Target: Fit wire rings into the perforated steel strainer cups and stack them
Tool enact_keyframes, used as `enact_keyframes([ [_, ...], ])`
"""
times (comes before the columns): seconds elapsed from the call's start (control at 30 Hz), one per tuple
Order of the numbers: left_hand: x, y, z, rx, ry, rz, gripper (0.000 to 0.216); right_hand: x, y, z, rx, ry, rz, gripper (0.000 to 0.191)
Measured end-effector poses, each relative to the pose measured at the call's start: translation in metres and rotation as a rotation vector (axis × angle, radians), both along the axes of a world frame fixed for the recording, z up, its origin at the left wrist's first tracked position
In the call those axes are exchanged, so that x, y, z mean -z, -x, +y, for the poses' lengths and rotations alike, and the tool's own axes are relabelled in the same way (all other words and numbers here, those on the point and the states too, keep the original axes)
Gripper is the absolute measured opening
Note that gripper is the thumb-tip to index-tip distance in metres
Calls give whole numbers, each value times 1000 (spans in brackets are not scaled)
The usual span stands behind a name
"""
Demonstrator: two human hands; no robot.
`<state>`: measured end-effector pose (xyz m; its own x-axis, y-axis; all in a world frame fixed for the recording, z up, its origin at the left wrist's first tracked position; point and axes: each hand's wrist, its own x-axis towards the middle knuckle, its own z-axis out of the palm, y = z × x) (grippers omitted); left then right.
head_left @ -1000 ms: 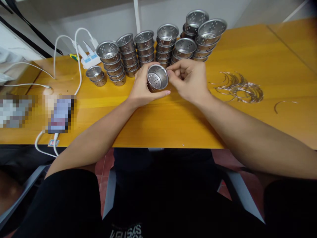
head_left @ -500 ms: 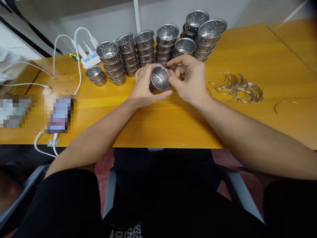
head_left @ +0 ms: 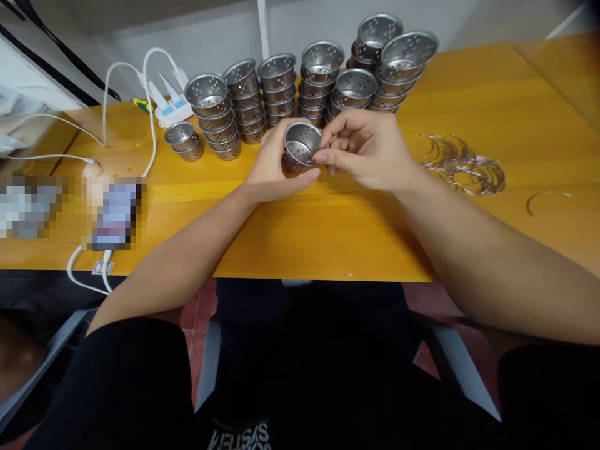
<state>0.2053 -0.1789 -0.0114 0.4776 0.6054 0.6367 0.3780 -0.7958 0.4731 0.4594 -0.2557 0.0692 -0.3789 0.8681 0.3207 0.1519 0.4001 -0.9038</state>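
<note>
My left hand [head_left: 274, 162] is wrapped around a perforated metal cup [head_left: 301, 145], held tilted so that its mouth faces up towards me. Thumb and fingers of my right hand [head_left: 360, 150] pinch together at the cup's right rim. A thin curved wire [head_left: 313, 162] shows a little at those fingertips; most of it is hidden. Right of my hands lies a pile of curved wires [head_left: 469, 165] on the table. Behind the held cup stand several stacks of similar cups [head_left: 280, 94].
A short pair of nested cups [head_left: 182, 140] stands left of the stacks. Farther left are a white power strip [head_left: 173, 111] with cables and a phone [head_left: 117, 215]. One single curved wire [head_left: 546, 195] lies far right on the yellow table [head_left: 304, 250].
My right hand has turned and its fingertips have moved down along the cup's right rim, still pinched. My left hand keeps its hold on the cup. The view has shifted slightly.
</note>
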Motion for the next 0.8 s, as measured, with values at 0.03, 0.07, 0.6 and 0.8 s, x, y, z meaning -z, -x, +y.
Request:
enact_keyframes([
  [0.03,0,0,0,15,11,-1,96,2,1,1,12,-2,-5,69],
  [0.07,0,0,0,12,10,0,94,5,1,4,15,-11,-2,69],
  [0.6,3,2,7,-19,-17,64,81,33,-3,26,21,-230,94,70],
  [0.8,16,11,25,-64,-26,29,84,35,-12,28,164,-494,-30,58],
])
